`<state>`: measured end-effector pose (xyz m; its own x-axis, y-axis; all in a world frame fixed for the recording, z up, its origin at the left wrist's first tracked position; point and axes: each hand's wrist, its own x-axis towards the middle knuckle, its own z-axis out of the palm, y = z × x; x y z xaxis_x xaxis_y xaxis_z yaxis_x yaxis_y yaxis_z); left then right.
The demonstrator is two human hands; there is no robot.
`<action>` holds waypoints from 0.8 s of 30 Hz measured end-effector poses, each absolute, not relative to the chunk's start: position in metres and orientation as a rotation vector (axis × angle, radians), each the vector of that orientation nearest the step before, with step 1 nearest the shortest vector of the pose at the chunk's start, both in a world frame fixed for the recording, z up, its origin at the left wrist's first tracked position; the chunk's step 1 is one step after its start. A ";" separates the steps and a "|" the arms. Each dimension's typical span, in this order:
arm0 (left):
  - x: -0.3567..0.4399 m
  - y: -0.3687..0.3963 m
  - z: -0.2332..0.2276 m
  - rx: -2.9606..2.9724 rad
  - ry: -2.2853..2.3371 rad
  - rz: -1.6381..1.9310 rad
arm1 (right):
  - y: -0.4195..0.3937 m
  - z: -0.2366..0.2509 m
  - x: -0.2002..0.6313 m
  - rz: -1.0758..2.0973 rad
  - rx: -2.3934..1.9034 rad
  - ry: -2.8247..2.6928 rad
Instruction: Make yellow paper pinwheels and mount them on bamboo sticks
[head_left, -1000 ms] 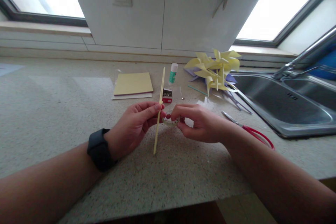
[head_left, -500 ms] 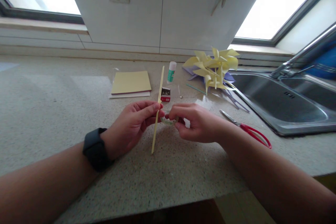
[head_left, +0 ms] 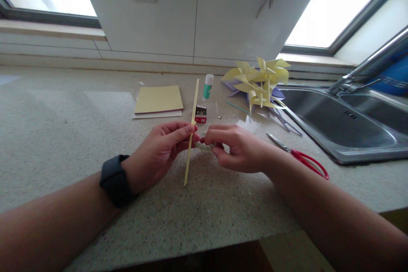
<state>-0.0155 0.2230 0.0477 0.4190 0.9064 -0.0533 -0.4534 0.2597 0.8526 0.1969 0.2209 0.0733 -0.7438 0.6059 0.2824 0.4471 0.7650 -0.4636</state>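
Note:
My left hand (head_left: 165, 146), with a dark watch on its wrist, is closed in a pinch on a thin yellow paper stick (head_left: 187, 165). The stick slants up and away from me over the counter. Just right of it my right hand (head_left: 237, 146) is closed on a roll of clear tape (head_left: 204, 147); my fingers cover part of the ring. My left fingertips reach close to the roll's left side; whether they touch it I cannot tell. Behind my hands sits a small open red box (head_left: 201, 120) of tiny metal pieces.
A glue stick (head_left: 208, 87) stands behind the box. Left of it lies a stack of yellow paper (head_left: 159, 98). Yellow and purple paper pinwheels (head_left: 263, 80) are piled back right, with a thin green stick (head_left: 237, 107) nearby. Red-handled scissors (head_left: 307, 161) lie before the sink (head_left: 360, 136).
Both hands hold nearly the same pose. The right fingers and the tape roll have shifted very slightly; the yellow paper stick stays in my left pinch.

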 end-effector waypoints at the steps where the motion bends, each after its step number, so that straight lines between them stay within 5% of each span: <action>1: -0.015 0.223 0.048 0.877 0.618 1.006 | 0.221 0.073 0.196 0.519 -0.807 -2.539; 24: -0.017 0.222 0.047 0.896 0.607 0.970 | 0.222 0.076 0.197 0.645 -0.804 -2.519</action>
<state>-0.0175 0.2223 0.0465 0.4529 0.8901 -0.0519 -0.4350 0.2714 0.8586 0.1971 0.2216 0.0756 -0.7463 0.6197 0.2432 0.4267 0.7257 -0.5398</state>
